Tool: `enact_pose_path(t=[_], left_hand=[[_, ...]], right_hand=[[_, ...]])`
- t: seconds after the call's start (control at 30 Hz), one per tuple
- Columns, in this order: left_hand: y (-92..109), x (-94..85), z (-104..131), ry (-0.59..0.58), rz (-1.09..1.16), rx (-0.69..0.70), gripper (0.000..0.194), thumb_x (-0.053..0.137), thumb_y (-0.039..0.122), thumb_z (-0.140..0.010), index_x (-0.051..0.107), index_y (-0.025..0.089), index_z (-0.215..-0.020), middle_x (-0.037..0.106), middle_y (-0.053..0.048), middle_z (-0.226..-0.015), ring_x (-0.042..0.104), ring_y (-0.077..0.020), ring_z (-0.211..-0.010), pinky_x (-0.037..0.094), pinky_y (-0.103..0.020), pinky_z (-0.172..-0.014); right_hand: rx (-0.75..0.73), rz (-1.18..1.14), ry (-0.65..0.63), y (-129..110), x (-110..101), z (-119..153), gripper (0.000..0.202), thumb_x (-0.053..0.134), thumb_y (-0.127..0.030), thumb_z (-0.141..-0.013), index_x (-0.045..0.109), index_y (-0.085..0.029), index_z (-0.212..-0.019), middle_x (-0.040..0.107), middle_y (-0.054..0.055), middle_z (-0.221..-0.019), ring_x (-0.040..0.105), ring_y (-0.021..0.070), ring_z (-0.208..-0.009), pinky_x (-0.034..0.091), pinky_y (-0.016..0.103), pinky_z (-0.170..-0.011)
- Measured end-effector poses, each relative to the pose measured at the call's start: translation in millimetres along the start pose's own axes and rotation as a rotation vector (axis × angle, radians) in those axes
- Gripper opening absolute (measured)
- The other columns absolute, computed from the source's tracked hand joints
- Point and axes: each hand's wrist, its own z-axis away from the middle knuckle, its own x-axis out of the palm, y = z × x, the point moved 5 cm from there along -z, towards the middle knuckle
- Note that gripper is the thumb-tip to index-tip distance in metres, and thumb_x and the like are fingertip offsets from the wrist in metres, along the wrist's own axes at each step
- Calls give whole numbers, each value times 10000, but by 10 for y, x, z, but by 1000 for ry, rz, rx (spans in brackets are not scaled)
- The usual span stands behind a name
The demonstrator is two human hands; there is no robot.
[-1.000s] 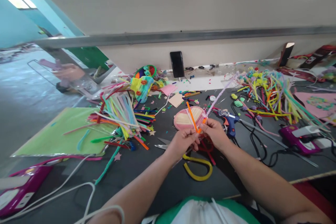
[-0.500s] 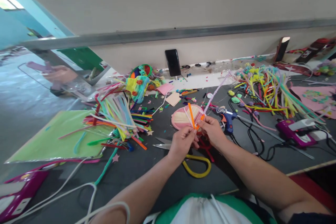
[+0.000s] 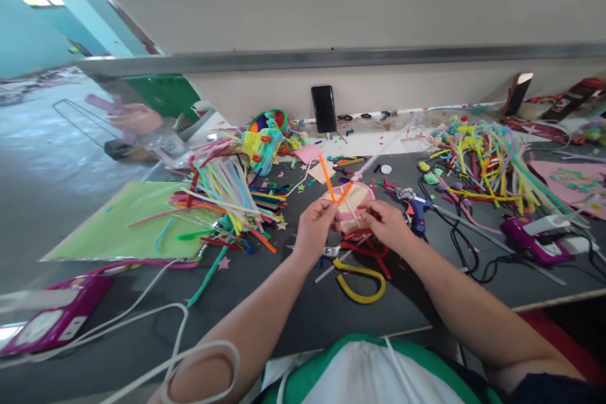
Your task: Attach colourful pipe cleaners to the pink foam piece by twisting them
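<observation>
Orange strip (image 3: 327,177) rises between the hands (image 3: 313,228) (image 3: 387,225); a plastic sleeve (image 3: 118,259) holds green sheeting (image 3: 108,224).

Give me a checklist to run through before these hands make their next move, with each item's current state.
1. Left hand has a hold on the bent orange strip: ok, pinched at the fingertips.
2. Right hand has a hold on something: cannot tell; its fingers are at the pink-rimmed oval, but the grip is unclear.
3. Yellow-handled scissors clear of the left hand: not ok, partly hidden behind its wrist.
4. Blue glue gun apart from the right hand: ok, lying beyond it.
5. Glue gun hot or cold: cannot tell.
6. White cable clear of the left forearm: not ok, its loop overlaps it in view.
</observation>
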Motion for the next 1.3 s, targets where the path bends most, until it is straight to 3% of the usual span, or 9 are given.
enact_pose_path(t=[0.2, 0.37, 0.53, 0.67, 0.83, 1.0, 1.1, 1.2, 1.3], left_hand=[[-33, -254, -186, 124, 282, -3, 282, 717, 384, -720, 559, 150, -725, 582, 28, -608, 518, -75, -433, 402, -207, -438], [-8, -191, -166, -13, 387, -15, 282, 697, 397, -756, 564, 148, -767, 582, 19, -629, 517, -75, -455, 391, -208, -440], [56, -149, -137, -105, 477, -87, 300, 731, 377, -732, 556, 141, -791, 531, 33, -597, 461, -52, -436, 337, -188, -422], [82, -165, -157, -164, 590, -124, 300, 752, 332, -719, 528, 147, -796, 529, 32, -622, 472, -51, -453, 319, -180, -431], [98, -234, -211, -204, 699, -116, 290, 743, 321, -738, 561, 130, -858, 501, 39, -619, 449, -40, -451, 305, -175, -424], [231, -300, -222, -244, 758, -91, 262, 737, 294, -747, 574, 126, -866, 473, 52, -589, 397, -23, -416, 271, -160, -404], [312, -323, -209, -222, 722, -40, 254, 731, 309, -751, 559, 137, -827, 489, 46, -588, 404, -28, -410, 281, -163, -405], [331, -311, -186, -139, 641, 10, 258, 707, 342, -771, 550, 141, -806, 525, 30, -607, 462, -47, -437, 324, -173, -424], [337, -261, -137, -46, 518, 101, 259, 681, 364, -788, 542, 146, -777, 571, 13, -642, 516, -69, -465, 384, -197, -454]], right_hand=[[-195, 555, -445, -367, 266, 269, 244, 590, -284, -854, 641, -169, -1064, 635, 109, -979, 581, 236, -942, 432, 361, -851], [-165, 694, -595, -558, 434, 506, 732, 758, -345, -690, 472, -190, -1346, 561, 156, -1229, 527, 311, -1122, 406, 426, -951], [-141, 658, -633, -562, 441, 533, 756, 701, -192, -684, 440, -209, -1393, 570, 162, -1242, 526, 311, -1164, 388, 433, -993], [-88, 437, -639, -508, 319, 427, 737, 616, -133, -674, 462, -197, -1391, 590, 141, -1274, 560, 275, -1158, 430, 375, -979], [185, 158, -629, -319, -14, 331, 795, 624, -145, -627, 452, -245, -1396, 608, 70, -1301, 604, 247, -1127, 450, 370, -981], [237, 137, -585, -131, -392, 375, 843, 712, -260, -617, 435, -176, -1409, 478, 130, -1430, 487, 297, -1273, 341, 427, -1091], [305, 54, -524, -27, -608, 443, 789, 735, -267, -616, 488, -200, -1362, 524, 119, -1372, 499, 297, -1241, 351, 437, -1079], [351, -384, -392, -62, -696, 500, 760, 777, -314, -610, 499, -267, -1316, 592, 90, -1172, 597, 218, -981, 508, 332, -813], [315, -965, -315, -256, -545, 463, 529, 750, -413, -651, 563, -318, -1137, 547, 7, -875, 502, 112, -625, 417, 232, -496]])
